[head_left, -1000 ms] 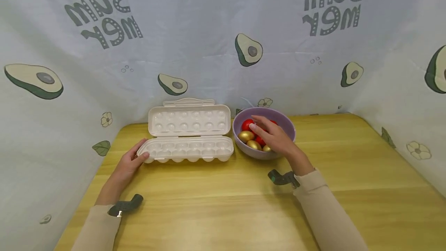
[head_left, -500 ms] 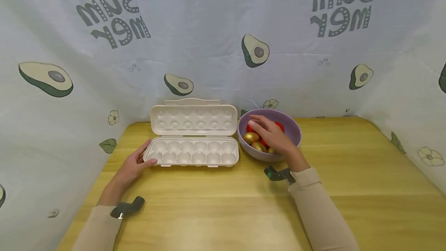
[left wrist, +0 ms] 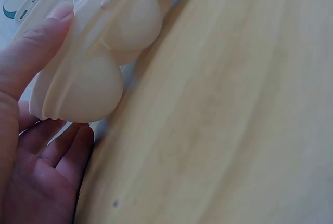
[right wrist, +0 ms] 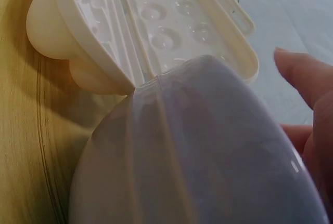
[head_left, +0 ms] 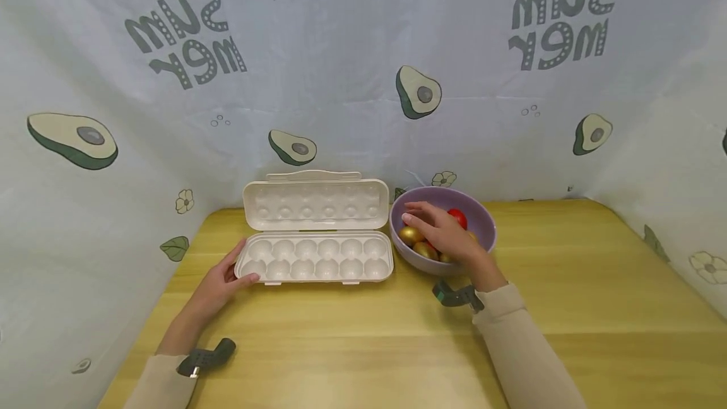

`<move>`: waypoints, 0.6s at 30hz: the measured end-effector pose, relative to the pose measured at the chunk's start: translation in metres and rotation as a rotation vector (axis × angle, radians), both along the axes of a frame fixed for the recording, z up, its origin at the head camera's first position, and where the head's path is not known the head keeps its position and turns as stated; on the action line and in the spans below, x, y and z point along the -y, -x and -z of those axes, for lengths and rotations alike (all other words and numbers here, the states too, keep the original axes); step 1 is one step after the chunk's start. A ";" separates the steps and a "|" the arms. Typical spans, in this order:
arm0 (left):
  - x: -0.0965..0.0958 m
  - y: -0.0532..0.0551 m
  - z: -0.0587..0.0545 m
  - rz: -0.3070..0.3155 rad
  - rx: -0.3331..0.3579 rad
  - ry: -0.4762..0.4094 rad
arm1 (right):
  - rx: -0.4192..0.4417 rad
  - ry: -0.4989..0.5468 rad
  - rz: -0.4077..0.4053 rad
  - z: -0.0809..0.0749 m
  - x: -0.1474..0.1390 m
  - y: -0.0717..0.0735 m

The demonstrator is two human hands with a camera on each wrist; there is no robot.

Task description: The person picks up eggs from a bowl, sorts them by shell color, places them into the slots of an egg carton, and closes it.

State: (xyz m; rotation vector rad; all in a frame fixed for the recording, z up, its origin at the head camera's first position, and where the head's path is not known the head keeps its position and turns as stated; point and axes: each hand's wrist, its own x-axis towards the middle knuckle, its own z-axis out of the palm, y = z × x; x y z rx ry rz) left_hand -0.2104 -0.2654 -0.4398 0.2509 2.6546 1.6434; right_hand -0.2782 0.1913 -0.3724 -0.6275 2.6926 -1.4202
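An off-white plastic egg carton (head_left: 314, 268) lies unfolded, its lid (head_left: 315, 204) raised at the back and its egg cups bare. My left hand (head_left: 218, 289) grips the carton's left end, thumb on the rim and fingers below, as the left wrist view shows. To the right, a purple bowl (head_left: 434, 265) holds several gold eggs (head_left: 411, 235) and red eggs (head_left: 457, 218). My right hand (head_left: 445, 232) is inside the bowl's rim above the eggs, fingers and thumb extended. A gap shows between thumb and fingers in the right wrist view. The hand hides part of the eggs.
The wooden table (head_left: 341, 346) reaches back to a pale curtain (head_left: 341, 81) printed with avocados, which also hangs along both sides. Bowl and carton stand side by side near the table's back edge. Dark camera mounts (head_left: 207, 357) sit on both wrists.
My left hand has tipped the carton's cup tray toward me, so the cups show more fully. The right hand has lowered a little into the bowl and now covers a red egg. The head view shifted slightly.
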 end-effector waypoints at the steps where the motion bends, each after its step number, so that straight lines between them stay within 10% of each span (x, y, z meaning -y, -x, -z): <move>1: 0.000 -0.002 0.000 -0.002 0.001 0.002 | -0.003 -0.006 0.000 0.002 0.001 -0.001; 18: -0.001 0.001 0.004 0.007 -0.008 -0.032 | -0.094 -0.279 0.024 0.005 0.000 -0.003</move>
